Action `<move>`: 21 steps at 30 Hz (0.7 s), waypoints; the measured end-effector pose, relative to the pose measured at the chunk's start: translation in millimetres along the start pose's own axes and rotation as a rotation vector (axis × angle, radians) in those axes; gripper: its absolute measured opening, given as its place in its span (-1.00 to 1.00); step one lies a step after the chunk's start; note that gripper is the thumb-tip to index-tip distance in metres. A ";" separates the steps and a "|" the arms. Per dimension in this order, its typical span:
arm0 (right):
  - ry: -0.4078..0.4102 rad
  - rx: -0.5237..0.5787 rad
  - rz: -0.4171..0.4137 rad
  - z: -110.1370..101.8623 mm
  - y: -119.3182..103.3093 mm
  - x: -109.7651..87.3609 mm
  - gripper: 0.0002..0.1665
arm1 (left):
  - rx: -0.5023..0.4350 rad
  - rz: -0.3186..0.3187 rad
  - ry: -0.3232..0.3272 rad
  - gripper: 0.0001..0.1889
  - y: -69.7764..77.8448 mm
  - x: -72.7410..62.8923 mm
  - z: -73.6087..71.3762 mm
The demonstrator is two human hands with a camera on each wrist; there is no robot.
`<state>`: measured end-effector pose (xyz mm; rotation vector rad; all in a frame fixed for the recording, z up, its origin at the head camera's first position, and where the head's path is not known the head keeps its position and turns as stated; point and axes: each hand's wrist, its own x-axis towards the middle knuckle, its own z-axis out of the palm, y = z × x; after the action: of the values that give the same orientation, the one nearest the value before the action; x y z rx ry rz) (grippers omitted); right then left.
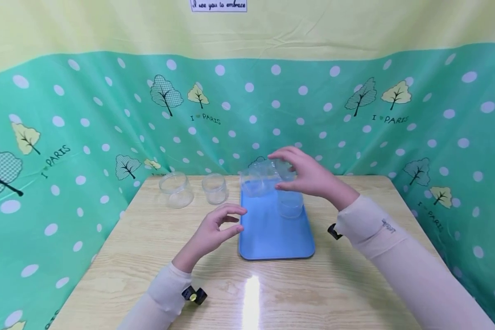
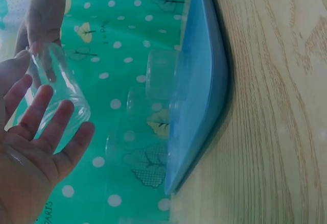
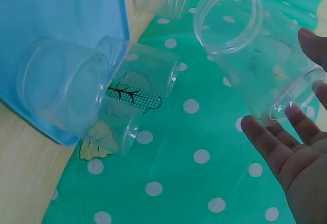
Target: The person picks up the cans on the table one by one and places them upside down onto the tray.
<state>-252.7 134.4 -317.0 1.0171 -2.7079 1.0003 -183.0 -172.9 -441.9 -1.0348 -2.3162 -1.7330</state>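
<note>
- Clear jar (image 3: 263,63), raised and tilted at the far end of the blue tray (image 1: 268,236); its outline blends with jars behind in the head view.
- Right hand (image 1: 309,174) grips its base end between thumb and fingers; left hand (image 1: 216,229) has fingers spread, near the tray.
- Two table jars (image 1: 215,190) stand left; three overlapping tray jars (image 3: 61,89) show.

Fabric backdrop (image 1: 214,151) wraps the rear and both sides, lightly creased. Pale yellow band (image 1: 313,32) up top with a wavy lower border, green below with white dots, printed trees (image 1: 166,94) and "I PARIS" lettering (image 1: 205,119). White label (image 1: 218,5) at top edge reads "I see you to embrace". Tabletop (image 1: 128,247): light wood grain. Bright glare streak (image 1: 251,302) at near edge, center.
</note>
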 end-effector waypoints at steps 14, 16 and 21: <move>-0.178 -0.138 0.076 -1.2 -10.1 34.0 -0.14 | 0.035 -0.009 -0.040 -0.67 -1.5 -1.4 2.3; -0.197 -0.149 0.086 0.1 -11.7 38.0 -0.15 | 0.038 -0.003 -0.047 -0.66 -2.5 -1.4 3.1; -0.256 -0.199 0.106 6.2 -14.2 48.2 -0.17 | 0.058 0.015 -0.058 -0.64 -4.6 -0.7 5.2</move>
<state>-280.5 95.6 -300.2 1.0380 -3.0201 0.6323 -183.2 -169.3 -447.9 -1.1037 -2.3710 -1.6416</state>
